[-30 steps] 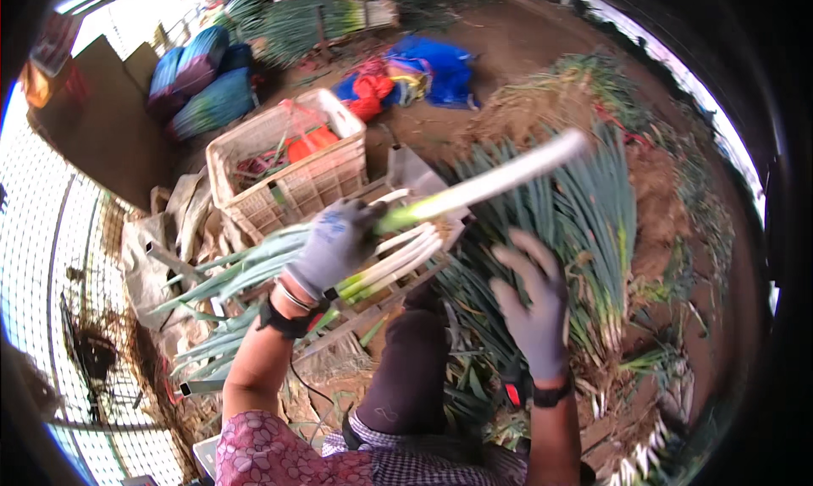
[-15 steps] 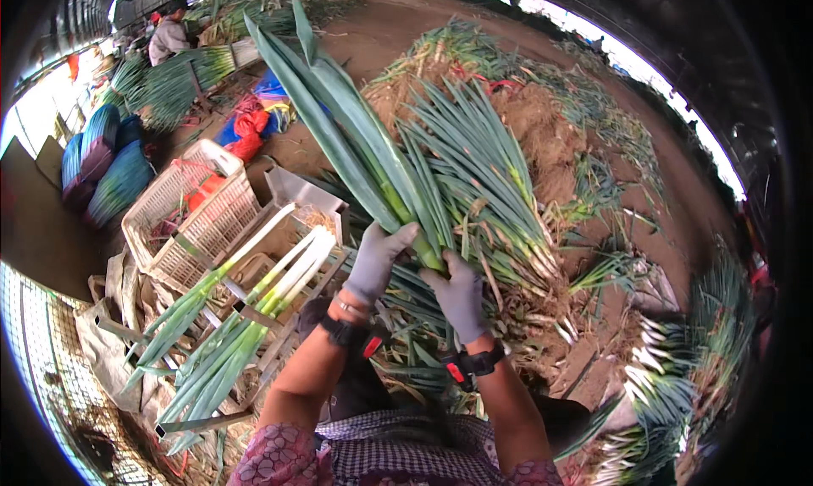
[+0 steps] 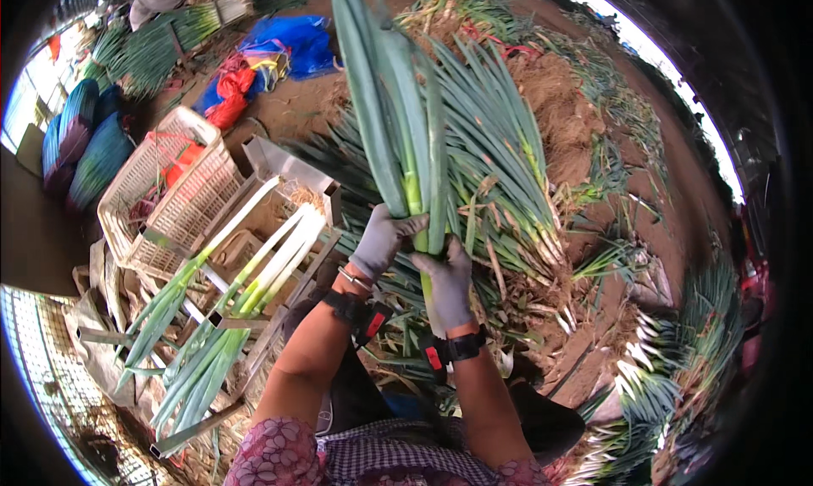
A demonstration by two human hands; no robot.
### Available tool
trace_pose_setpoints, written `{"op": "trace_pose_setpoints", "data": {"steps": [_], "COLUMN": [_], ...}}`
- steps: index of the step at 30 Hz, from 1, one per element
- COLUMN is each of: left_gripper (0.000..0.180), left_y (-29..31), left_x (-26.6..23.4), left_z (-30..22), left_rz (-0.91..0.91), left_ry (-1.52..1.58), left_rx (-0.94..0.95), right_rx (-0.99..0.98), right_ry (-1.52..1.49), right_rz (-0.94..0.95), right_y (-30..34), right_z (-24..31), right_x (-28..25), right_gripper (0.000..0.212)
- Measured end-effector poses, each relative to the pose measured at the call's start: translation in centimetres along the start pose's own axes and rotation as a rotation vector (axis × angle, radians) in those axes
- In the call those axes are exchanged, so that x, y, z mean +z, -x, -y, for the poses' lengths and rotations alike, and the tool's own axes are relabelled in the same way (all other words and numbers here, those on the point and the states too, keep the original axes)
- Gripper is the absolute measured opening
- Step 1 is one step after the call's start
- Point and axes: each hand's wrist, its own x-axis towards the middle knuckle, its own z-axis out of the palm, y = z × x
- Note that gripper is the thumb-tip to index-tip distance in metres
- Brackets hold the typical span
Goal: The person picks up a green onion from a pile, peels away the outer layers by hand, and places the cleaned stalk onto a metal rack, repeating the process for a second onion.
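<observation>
Grey gloves cover both my hands. My left hand (image 3: 385, 242) is closed round the green part of a large green onion (image 3: 413, 160), just below where its leaves spread. Lower on the same stalk, my right hand (image 3: 449, 283) is closed too, its thumb up. The onion stands nearly upright, its broad leaves pointing away from me; my right hand partly hides its lower end. To the left, several cleaned green onions (image 3: 296, 242) with white stems lie across a metal rack (image 3: 275, 318), roots at the far end.
Beyond my hands lies a heap of untrimmed green onions (image 3: 500, 147) on brown soil. A cream plastic basket (image 3: 161, 223) stands behind the rack, with blue sheeting (image 3: 296, 41) farther off. White-stemmed onions (image 3: 639, 363) lie at lower right. A person (image 3: 152, 3) is partly visible at far left.
The held onion has swung from leaning left to nearly upright, and its leaves are gathered closer together. Both hands still grip it. The whole view has shifted a little.
</observation>
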Motion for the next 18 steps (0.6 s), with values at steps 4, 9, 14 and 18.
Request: {"op": "trace_pose_setpoints", "data": {"steps": [4, 9, 14, 18], "left_gripper": [0.022, 0.024, 0.026, 0.033], "left_y": [-2.1, -1.3, -0.2, -0.6], "left_x": [-2.9, -3.4, -4.0, -1.0], "left_z": [1.2, -2.7, -1.8, -0.7], "left_rz": [-0.182, -0.252, -0.043, 0.179], "left_ry": [-0.058, -0.061, -0.02, 0.163], "left_rx": [0.098, 0.082, 0.11, 0.102], "right_rx": [0.066, 0.56, 0.025, -0.4], "right_ry": [0.428, 0.932, 0.883, 0.735], "right_rz": [-0.037, 0.361, 0.158, 0.104], "right_y": [3.2, 14.4, 6.5, 1.6], "right_z": [-5.1, -7.6, 0.7, 3.6], "right_x": [-4.1, -19.7, -12.6, -3.4], "right_gripper": [0.028, 0.034, 0.045, 0.032]}}
